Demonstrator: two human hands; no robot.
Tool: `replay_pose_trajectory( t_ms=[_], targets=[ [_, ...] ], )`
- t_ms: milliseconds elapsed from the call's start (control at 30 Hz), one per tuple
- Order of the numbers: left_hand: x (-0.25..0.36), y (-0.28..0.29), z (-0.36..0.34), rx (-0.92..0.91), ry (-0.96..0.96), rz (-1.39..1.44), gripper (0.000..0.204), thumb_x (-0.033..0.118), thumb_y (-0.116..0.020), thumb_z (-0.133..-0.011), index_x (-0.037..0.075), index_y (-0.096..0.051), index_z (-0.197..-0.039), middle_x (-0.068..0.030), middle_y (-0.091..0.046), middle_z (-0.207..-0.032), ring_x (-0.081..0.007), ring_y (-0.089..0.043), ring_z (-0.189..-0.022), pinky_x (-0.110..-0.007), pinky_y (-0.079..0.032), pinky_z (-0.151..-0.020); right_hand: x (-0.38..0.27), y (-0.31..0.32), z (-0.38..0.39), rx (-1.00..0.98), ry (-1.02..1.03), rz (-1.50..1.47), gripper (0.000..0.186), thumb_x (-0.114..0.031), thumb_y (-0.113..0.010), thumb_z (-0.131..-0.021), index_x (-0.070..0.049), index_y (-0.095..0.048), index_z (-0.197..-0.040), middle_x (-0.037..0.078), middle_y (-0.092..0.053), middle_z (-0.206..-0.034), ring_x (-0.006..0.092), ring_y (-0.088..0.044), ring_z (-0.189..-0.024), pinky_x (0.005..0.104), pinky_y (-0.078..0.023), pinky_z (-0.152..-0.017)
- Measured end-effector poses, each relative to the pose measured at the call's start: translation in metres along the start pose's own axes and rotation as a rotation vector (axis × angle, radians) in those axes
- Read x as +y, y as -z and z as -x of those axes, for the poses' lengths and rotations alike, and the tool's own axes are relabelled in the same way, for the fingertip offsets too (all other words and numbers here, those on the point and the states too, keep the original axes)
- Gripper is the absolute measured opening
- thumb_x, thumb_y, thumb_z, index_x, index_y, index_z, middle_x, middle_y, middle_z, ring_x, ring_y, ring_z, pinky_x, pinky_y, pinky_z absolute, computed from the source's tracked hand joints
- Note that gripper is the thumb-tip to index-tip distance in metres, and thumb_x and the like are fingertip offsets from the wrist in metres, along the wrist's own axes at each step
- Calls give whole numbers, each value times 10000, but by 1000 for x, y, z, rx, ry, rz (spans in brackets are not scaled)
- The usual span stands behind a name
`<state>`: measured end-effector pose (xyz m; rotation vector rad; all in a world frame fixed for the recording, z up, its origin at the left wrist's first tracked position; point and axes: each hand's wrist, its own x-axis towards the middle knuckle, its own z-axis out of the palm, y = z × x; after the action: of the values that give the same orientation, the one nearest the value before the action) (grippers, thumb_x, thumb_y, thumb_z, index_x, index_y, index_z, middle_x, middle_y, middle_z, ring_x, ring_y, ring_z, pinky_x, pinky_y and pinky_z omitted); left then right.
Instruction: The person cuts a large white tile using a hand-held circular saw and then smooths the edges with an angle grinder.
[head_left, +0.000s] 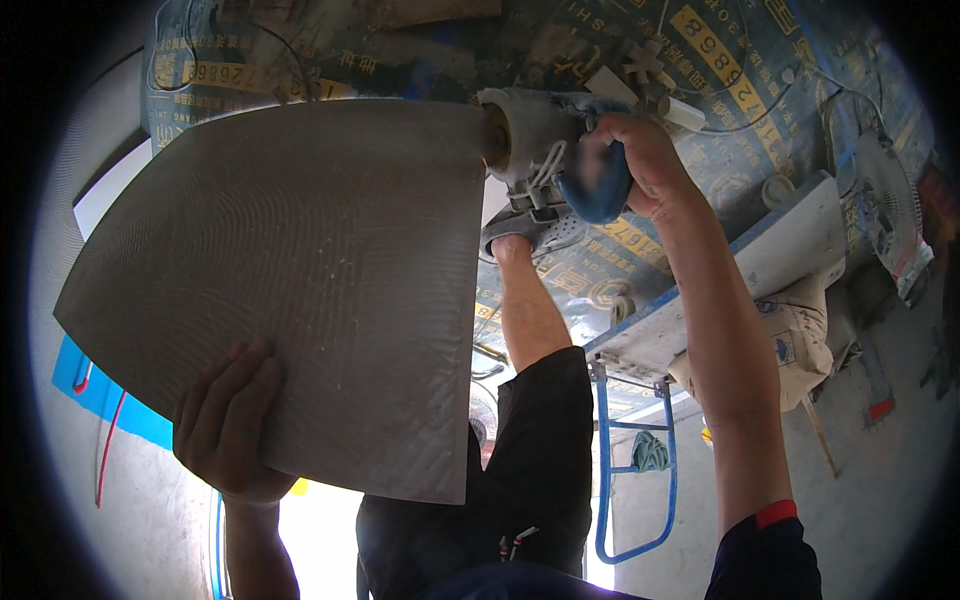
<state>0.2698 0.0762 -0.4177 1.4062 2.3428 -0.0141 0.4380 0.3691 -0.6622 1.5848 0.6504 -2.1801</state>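
A large grey tile with fine curved ridges over its face fills the left and middle of the head view, standing tilted before me. My left hand grips its lower left edge, fingers on the ridged face and the thumb out of sight. At the tile's upper right corner is a dusty grey cylindrical tool with cord tied around it and a blue loop-shaped handle. My right hand is closed around that handle; some fingers are hidden or blurred. Whether the tool touches the tile I cannot tell.
Under my clog-shod foot lies a dark green printed floor sheet. To the right stand a work platform with blue legs, a filled bag and a fan. Cables and scraps litter the far floor.
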Motion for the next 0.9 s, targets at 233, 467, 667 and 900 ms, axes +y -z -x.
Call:
replay_pose_trajectory(
  t_ms=[233,467,667,900],
  targets=[
    [0,-1,-1,-5,3,4,445,475,-610,-807,39,-688,-855,-123,-712,-892,-274,-700,-812,-377,-539,-756,0,0,6,52,14,-11,85,-78,-582,-755,-73,-514,-704,50,-486,-629,164,-487,-532,320,-405,-525],
    [3,1,-1,-31,4,33,352,321,-712,-718,14,-668,-886,-144,-704,-933,-299,-686,-875,-399,-540,-780,1,-3,0,35,18,21,88,-85,-593,-746,-64,-530,-689,49,-496,-612,161,-494,-538,319,-394,-528],
    [2,1,-2,-14,10,26,380,390,-659,-771,23,-676,-866,-137,-707,-912,-289,-692,-850,-391,-540,-772,1,1,1,23,33,61,95,-98,-599,-741,-58,-532,-687,53,-504,-614,161,-501,-537,323,-397,-532],
    [3,2,-2,-39,14,42,344,323,-697,-737,12,-671,-882,-141,-703,-937,-292,-684,-872,-399,-534,-792,1,6,4,24,29,5,82,-84,-600,-744,-61,-526,-721,57,-492,-632,165,-493,-542,319,-397,-533]
  ],
)
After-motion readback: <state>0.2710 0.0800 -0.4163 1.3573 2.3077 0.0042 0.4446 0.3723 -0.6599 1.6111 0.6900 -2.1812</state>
